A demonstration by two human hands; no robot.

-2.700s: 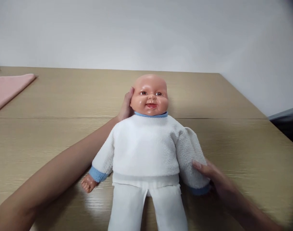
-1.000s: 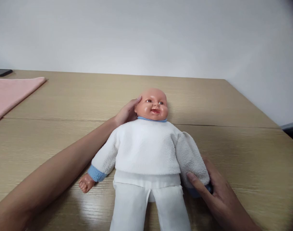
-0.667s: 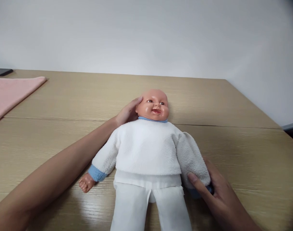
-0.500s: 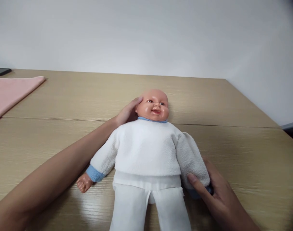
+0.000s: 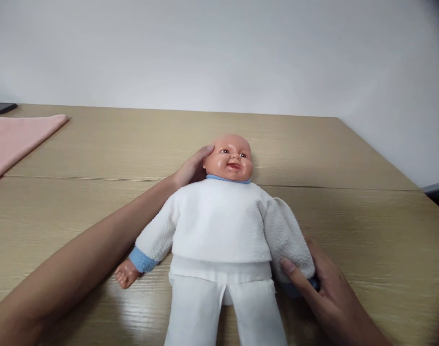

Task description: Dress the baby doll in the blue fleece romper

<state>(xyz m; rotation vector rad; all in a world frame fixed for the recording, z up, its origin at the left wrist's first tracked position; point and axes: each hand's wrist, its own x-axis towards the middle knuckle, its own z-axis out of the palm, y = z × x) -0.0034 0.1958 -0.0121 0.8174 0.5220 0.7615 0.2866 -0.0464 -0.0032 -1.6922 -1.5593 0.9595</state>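
Nothing moved lately | left hand (image 5: 190, 170) cupped head (image 5: 229, 156) of doll (image 5: 219, 221) | right hand (image 5: 329, 298) pinched sleeve (image 5: 287, 240) | doll seemed light, floppy; support head, trunk

Nothing can be read here. The baby doll (image 5: 223, 221), its white fleece sweater (image 5: 219, 226) with blue cuffs and its white trousers (image 5: 201, 312) carry no lettering, tag or brand mark that shows. The pink cloth (image 5: 18, 139) at 10 o'clock and the wood-grain counter (image 5: 349, 158) are likewise plain, with no label, number or sign legible on them.
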